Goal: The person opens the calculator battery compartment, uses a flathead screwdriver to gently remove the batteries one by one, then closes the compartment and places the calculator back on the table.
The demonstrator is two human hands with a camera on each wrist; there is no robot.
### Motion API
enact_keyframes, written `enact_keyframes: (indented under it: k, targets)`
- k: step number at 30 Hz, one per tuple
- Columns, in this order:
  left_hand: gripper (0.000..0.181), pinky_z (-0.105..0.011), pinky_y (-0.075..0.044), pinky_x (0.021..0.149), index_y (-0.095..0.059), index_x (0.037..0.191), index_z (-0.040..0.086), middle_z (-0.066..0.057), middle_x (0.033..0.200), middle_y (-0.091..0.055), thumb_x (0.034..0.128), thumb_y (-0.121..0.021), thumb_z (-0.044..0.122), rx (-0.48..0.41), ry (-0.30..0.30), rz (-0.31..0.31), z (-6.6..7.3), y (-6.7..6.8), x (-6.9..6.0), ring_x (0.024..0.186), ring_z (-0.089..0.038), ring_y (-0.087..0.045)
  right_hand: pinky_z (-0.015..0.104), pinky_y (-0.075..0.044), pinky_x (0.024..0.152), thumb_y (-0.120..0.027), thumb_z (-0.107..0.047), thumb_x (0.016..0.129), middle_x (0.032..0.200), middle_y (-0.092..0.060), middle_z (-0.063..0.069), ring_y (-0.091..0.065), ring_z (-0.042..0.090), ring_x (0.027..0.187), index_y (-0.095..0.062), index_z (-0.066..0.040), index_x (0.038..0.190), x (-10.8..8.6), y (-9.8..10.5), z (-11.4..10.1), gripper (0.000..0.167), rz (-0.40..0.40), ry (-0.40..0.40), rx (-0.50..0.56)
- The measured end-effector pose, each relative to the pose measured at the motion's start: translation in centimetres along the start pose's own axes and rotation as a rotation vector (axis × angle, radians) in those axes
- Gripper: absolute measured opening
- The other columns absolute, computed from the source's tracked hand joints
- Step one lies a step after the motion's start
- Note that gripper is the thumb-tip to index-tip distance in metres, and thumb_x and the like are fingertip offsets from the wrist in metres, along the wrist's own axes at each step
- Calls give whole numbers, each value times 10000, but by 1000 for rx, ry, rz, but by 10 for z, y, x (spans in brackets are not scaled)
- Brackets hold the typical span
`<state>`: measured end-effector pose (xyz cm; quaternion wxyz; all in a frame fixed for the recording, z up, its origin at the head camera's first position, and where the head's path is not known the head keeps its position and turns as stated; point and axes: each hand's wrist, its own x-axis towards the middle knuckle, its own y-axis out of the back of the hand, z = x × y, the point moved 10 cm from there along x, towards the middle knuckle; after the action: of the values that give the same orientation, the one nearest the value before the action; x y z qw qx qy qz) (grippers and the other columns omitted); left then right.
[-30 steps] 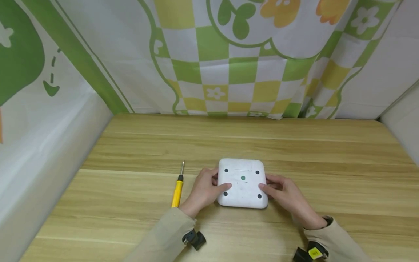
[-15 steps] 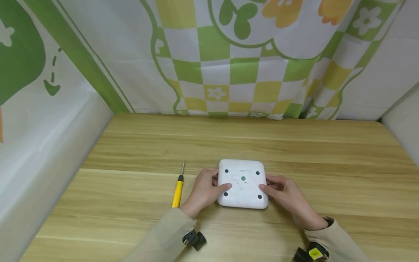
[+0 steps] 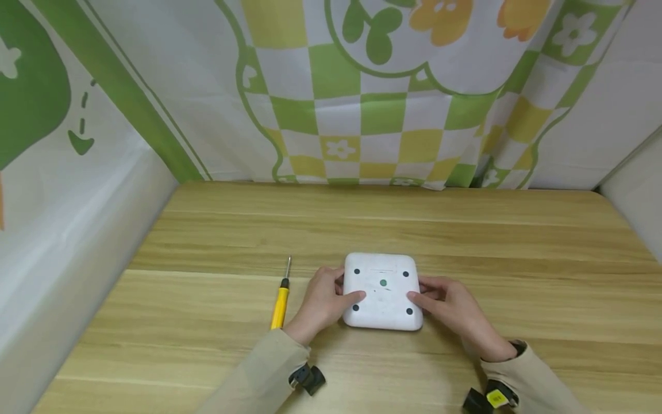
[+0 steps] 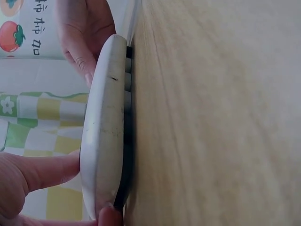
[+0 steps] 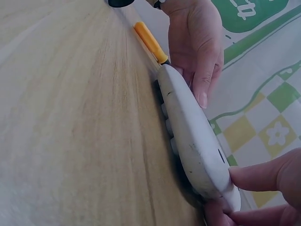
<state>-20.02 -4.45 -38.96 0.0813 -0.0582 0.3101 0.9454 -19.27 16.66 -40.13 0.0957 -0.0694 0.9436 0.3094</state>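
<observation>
A white, rounded-square device (image 3: 383,305) lies on the table with four-cornered dark round feet and a green dot facing up. My left hand (image 3: 324,299) grips its left edge, thumb on top and fingers at the side. On the opposite edge, my right hand (image 3: 455,307) holds it in the same way. Dark and grey key-like pieces show beneath the device (image 4: 106,127) in the left wrist view. They also appear under its rim in the right wrist view, where its pale side (image 5: 188,136) has small scuffs. The fingertips under the body are partly hidden.
Left of my left hand lies a screwdriver (image 3: 280,305) with a yellow handle, its tip pointing away and its handle end meeting the sleeve. Behind the wooden table (image 3: 465,230) hangs a green, yellow and white checked curtain (image 3: 383,109). A white covering (image 3: 77,247) borders the left side.
</observation>
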Motion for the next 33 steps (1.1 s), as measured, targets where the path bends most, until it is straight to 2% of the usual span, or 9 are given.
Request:
enact_keyframes:
  k: [2,5,9,14,20,25,33]
  targets:
    - [527,-262,-418,671,-554,1254,-68,-152,1042,-516,822,-751,163,2,9,1,1,0,0,824,-208,-464,275,-511,729,-710,-212,860,1114,-648,174,-625,205,913,-565,60,1273,-1,1,-5,515,6,30,-40]
    - [629,-372,-487,835,-460,1352,-71,-212,1226,-492,835,-738,155,24,-5,3,6,-1,-2,984,-287,-521,333,-532,770,-716,-181,855,1140,-604,208,-623,240,936,-548,66,1285,-2,4,-14,523,29,101,-82]
    - [748,-486,-407,1023,-387,1421,-45,-244,1357,-431,823,-755,213,97,-63,1,15,-2,-4,1186,-370,-483,416,-536,810,-724,-135,845,1160,-582,227,-619,296,975,-569,36,1278,-4,7,-30,491,76,247,-139]
    - [912,-471,-429,992,-382,1443,0,-214,1399,-410,736,-820,375,204,-111,-8,22,-4,-5,1181,-347,-490,539,-496,859,-720,-120,844,1285,-541,267,-579,406,1080,-616,-6,1244,-7,7,-45,428,104,385,-237]
    - [1011,-481,-446,968,-390,1446,14,-191,1450,-369,661,-854,451,277,-102,-42,22,-8,-4,1203,-341,-471,636,-384,976,-707,-123,848,1373,-483,280,-436,476,1269,-636,-14,1225,-3,0,-54,400,93,420,-310]
    - [1027,-523,-426,996,-384,1445,2,-199,1482,-346,656,-854,461,305,-106,-57,22,-10,-4,1276,-372,-430,654,-340,1006,-715,-142,848,1335,-529,274,-393,480,1309,-660,-17,1193,3,-6,-60,371,88,452,-358]
    - [1032,-535,-409,1017,-373,1444,-20,-217,1501,-326,668,-843,472,318,-112,-75,23,-10,-3,1320,-381,-399,569,-432,971,-687,-167,882,1282,-582,250,-543,423,1193,-667,-14,1183,14,-14,-67,338,57,483,-404]
